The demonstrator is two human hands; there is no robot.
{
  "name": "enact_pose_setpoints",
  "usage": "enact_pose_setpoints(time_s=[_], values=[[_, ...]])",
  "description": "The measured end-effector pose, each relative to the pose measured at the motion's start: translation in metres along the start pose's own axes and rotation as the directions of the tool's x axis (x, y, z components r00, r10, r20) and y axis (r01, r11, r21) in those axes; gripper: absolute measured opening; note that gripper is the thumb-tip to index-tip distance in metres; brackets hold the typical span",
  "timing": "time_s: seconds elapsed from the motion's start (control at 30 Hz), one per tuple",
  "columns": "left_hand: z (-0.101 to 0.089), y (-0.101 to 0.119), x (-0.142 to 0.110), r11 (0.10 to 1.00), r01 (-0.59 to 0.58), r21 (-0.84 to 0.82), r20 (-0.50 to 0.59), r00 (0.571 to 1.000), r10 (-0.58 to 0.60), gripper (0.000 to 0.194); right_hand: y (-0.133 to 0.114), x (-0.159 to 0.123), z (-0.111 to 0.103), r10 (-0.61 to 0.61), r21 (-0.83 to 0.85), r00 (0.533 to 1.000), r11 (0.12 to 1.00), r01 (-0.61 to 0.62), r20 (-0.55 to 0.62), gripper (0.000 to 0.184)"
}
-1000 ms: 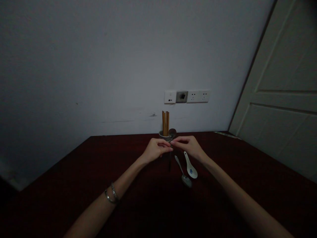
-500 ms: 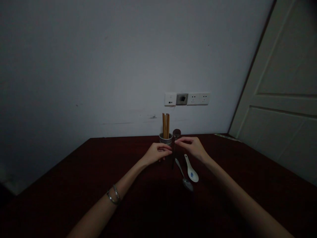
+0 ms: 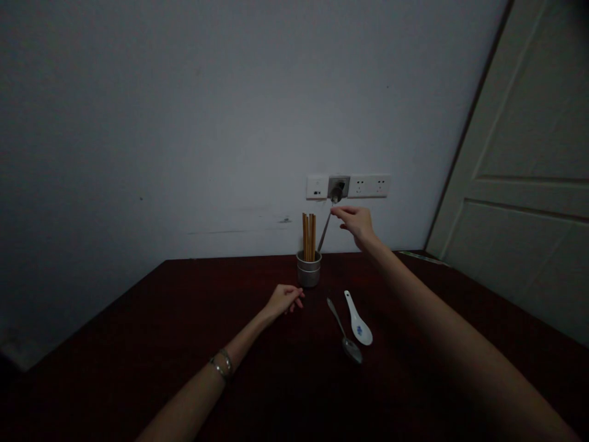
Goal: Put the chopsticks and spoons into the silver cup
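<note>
Steeply, the right hand (image 3: 354, 221) holds the spoon (image 3: 337, 194) bowl-up; handle (image 3: 324, 232) slants toward cup (image 3: 308, 272).

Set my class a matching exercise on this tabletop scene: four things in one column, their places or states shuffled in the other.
1. Chopsticks
2. White spoon
3. Right hand
4. Left hand

A. Low down, with bangles at the wrist
B. Raised, pinching a long-handled utensil
C. Standing in the metal cup
D. Lying on the table, blue mark in its bowl

Right pairs: 1-C, 2-D, 3-B, 4-A
</note>
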State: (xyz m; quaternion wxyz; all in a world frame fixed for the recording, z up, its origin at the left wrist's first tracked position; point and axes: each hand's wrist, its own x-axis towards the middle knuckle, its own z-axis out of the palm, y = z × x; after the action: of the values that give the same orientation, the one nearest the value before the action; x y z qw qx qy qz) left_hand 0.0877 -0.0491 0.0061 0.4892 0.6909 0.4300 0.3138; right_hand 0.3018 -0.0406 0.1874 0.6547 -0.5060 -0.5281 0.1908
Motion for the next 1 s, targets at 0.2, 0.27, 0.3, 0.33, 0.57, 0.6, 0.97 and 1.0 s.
enact_pose_setpoints(time_s=[0.2, 0.27, 0.3, 0.33, 0.57, 0.6, 0.97, 1.0], values=[[0.003, -0.009, 0.001, 0.998, -0.035, 0.046, -0.013, 0.999, 0.035, 0.034, 0.029, 0.015, 0.024, -0.008, -0.084, 1.000, 0.996, 0.010, 0.029, 0.034], [0.003, -0.012, 0.002, 0.997, -0.054, 0.050, -0.016, 0.998, 0.055, 0.035, 0.041, 0.016, 0.030, 0.008, -0.105, 1.000, 0.994, -0.005, 0.024, 0.036], [0.003, -0.013, 0.002, 0.997, -0.062, 0.052, -0.017, 0.998, 0.063, 0.035, 0.047, 0.015, 0.033, 0.014, -0.115, 1.000, 0.993, -0.011, 0.022, 0.037], [0.003, -0.014, 0.002, 0.996, -0.066, 0.056, -0.020, 0.998, 0.067, 0.036, 0.053, 0.015, 0.035, 0.018, -0.124, 1.000, 0.992, -0.015, 0.023, 0.039], [0.003, -0.008, -0.002, 0.994, -0.072, 0.082, -0.015, 0.997, 0.073, 0.037, 0.089, 0.011, 0.041, 0.038, -0.192, 0.999, 0.981, -0.030, 0.038, 0.049], [0.004, -0.008, -0.002, 0.994, -0.071, 0.084, -0.013, 0.997, 0.073, 0.037, 0.093, 0.011, 0.041, 0.046, -0.197, 0.998, 0.980, -0.038, 0.036, 0.049], [0.003, -0.011, 0.000, 0.995, -0.074, 0.066, -0.005, 0.997, 0.075, 0.038, 0.117, -0.001, 0.043, 0.110, -0.247, 0.994, 0.964, -0.101, 0.023, 0.040], [0.004, -0.011, 0.000, 0.995, -0.076, 0.058, -0.003, 0.997, 0.077, 0.037, 0.118, -0.002, 0.043, 0.107, -0.256, 0.994, 0.962, -0.098, 0.024, 0.038]])
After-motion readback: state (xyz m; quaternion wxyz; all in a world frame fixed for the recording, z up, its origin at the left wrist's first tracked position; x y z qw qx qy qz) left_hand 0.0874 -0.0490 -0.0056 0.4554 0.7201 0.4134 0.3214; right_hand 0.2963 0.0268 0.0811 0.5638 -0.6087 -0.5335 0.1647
